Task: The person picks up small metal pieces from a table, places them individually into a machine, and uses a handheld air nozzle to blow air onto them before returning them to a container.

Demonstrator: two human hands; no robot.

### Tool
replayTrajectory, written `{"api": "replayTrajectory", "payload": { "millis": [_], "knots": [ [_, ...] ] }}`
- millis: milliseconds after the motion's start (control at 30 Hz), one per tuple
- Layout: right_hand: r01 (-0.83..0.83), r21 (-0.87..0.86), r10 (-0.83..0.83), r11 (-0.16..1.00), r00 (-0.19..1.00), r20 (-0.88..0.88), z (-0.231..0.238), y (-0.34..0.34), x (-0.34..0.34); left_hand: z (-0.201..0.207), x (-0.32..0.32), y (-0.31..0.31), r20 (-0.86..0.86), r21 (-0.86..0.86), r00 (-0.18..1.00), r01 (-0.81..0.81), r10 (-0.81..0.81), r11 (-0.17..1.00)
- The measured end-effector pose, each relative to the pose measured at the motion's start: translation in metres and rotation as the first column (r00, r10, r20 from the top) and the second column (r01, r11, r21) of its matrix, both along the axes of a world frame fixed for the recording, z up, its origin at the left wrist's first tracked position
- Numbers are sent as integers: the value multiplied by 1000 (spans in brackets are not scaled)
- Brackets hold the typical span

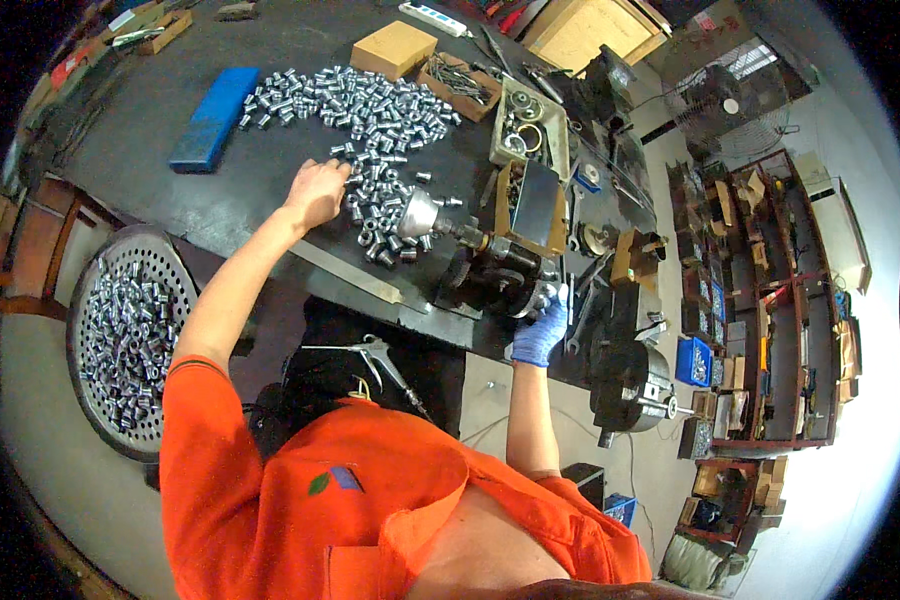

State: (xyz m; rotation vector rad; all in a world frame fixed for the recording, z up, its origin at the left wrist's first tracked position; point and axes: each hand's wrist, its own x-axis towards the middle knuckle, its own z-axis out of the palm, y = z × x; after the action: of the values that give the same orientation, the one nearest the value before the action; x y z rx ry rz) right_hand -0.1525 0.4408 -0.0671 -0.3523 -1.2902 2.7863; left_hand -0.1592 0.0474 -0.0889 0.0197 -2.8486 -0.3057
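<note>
My bare left hand (318, 192) is over the bench at the left edge of a heap of short shiny metal sleeves (380, 110). Its fingers are curled together at the nearest sleeves; whatever they pinch is too small to make out. On my right hand (540, 335) is a blue glove. That hand is closed around the right end of a dark bench machine (495, 270), and its fingers partly hide the part it grips. A silver cone-shaped head (418, 214) sticks out of the machine's left end, above the sleeves.
A perforated round stool (182, 275) at the left bears many sleeves. On the bench are a blue box (213, 120), a cardboard box (393, 50), a tray of rings (560, 150) and wrenches (585, 300). An air gun (375, 355) lies by my lap. Shelves (790, 310) stand at the right.
</note>
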Motion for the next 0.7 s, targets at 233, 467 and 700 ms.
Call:
{"api": "replayTrajectory", "payload": {
  "millis": [233,467,700],
  "knots": [
    [192,85,-202,978,970,132,28,-30,10,45,43,5,-80,960,997,82,-21,268],
    [8,28,-11,1000,997,77,-7,5,-9,93,57,55,-231,965,940,255,-252,66],
    [7,-13,-6,1000,999,40,-3,8,-1,97,48,54,-142,964,934,206,-327,170]
  ]
}}
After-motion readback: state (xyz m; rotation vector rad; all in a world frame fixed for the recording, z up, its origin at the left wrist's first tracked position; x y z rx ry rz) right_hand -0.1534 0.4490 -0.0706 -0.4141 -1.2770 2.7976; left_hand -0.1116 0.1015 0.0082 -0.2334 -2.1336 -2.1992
